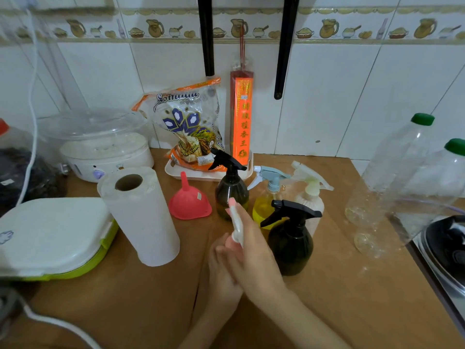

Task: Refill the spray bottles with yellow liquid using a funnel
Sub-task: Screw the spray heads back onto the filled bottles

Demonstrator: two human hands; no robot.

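Observation:
Both hands meet at the table's middle around a small white sprayer with a pink tip (236, 222). My right hand (256, 258) grips it from above. My left hand (221, 270) curls underneath it, and whatever is below the sprayer is hidden. An upside-down pink funnel (190, 201) sits just left of a dark spray bottle (231, 191). A second dark spray bottle (290, 239) stands right beside my right hand. Behind it are a clear bottle with yellow liquid and a blue trigger (264, 206) and a white bottle with a cream trigger (313, 195).
A paper towel roll (141, 215) stands to the left, next to a white and green box (52, 235) and a steamer (105, 152). A tray (173, 171) at the back holds a rice bag. Two big clear green-capped bottles (392, 177) and a pan (445, 243) are on the right.

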